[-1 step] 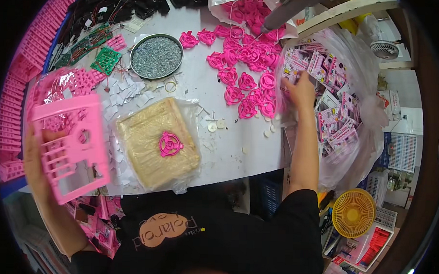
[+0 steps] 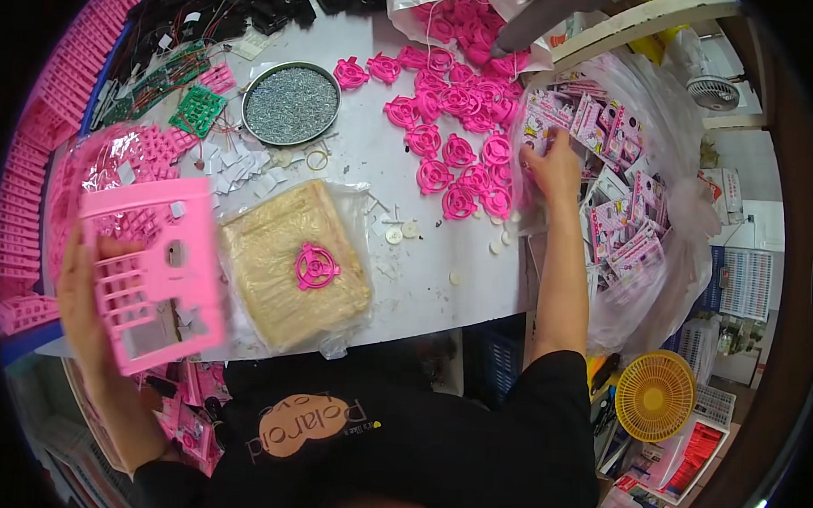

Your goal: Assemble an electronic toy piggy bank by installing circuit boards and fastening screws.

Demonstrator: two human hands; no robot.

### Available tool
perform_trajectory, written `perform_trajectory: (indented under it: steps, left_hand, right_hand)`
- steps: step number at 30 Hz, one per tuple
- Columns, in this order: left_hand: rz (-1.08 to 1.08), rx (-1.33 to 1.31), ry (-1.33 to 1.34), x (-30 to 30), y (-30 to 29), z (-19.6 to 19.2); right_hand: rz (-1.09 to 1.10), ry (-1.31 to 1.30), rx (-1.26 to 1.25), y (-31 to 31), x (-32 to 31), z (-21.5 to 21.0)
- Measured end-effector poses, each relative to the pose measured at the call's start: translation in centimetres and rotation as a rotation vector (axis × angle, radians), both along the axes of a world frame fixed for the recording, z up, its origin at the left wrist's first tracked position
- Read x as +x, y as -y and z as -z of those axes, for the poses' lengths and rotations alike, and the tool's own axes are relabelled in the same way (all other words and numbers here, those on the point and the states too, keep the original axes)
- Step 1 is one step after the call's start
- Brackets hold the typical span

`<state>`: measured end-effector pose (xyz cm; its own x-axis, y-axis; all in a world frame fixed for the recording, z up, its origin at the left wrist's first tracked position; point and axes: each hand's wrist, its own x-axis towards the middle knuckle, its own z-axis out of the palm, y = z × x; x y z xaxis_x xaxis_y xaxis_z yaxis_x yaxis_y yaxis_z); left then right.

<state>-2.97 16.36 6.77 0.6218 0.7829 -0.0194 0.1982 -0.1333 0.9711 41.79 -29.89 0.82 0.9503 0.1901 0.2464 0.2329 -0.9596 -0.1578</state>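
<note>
My left hand (image 2: pixel 85 283) is closed around the left edge of a pink plastic housing panel (image 2: pixel 169 268), which has slots and cut-outs and is held tilted above the table's left side. On the right, my right hand (image 2: pixel 557 165) reaches to a clear plastic bag (image 2: pixel 606 301) full of printed pieces. Its fingers are bent in a pinch on a pink-and-white printed card (image 2: pixel 546 116) at the bag's near-left opening. Between my hands, a pink ring-shaped part (image 2: pixel 317 267) lies on a yellowish plastic-wrapped block (image 2: pixel 273 236).
Behind the block stands a round tin of small screws (image 2: pixel 291 105). Many pink ring parts (image 2: pixel 455 148) are spread out from a white bag. Green circuit boards (image 2: pixel 197 110) and white paper slips (image 2: pixel 235 167) lie at left. A grey tool (image 2: pixel 540 26) hangs over the back.
My left hand has brought the pink housing panel slightly to the right, toward the wrapped block. My right hand stays at the bag, almost unmoved.
</note>
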Motion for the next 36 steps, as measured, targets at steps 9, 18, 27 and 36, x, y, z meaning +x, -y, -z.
perform_trajectory:
  steps: [9,18,27,36]
  left_hand:
    - [0.213,-0.57,0.064,4.6,4.5,1.5]
    - [0.441,-1.015,0.185,4.8,6.3,3.9]
    - [0.493,-0.824,0.166,3.2,5.8,2.1]
    - [0.192,0.227,0.098,3.4,7.3,2.8]
  right_hand:
    - [-0.161,-0.102,0.693,7.1,4.4,2.3]
    - [-1.483,-0.419,0.41,-10.4,-18.8,-12.2]
    - [-1.308,-0.02,0.496,-19.5,-21.7,-5.6]
    - [-0.542,-1.425,1.544,-19.7,-29.4,0.1]
